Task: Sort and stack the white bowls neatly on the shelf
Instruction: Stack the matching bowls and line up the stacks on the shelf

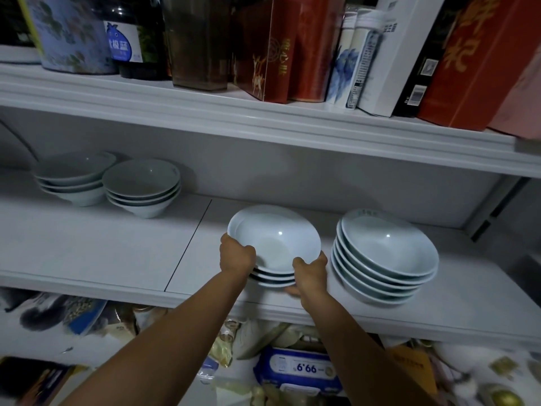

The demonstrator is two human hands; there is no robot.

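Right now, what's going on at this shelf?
A person grips a short stack of white bowls with both hands, left hand at its left rim, right hand at its right side, near the front of the middle shelf. A taller stack stands just to its right; two more stacks sit at the back left.

White shelving (263, 118), pale back wall (292, 171), dim light

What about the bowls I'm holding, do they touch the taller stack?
Apart. Head view shows bare shelf between the held stack and the taller stack.
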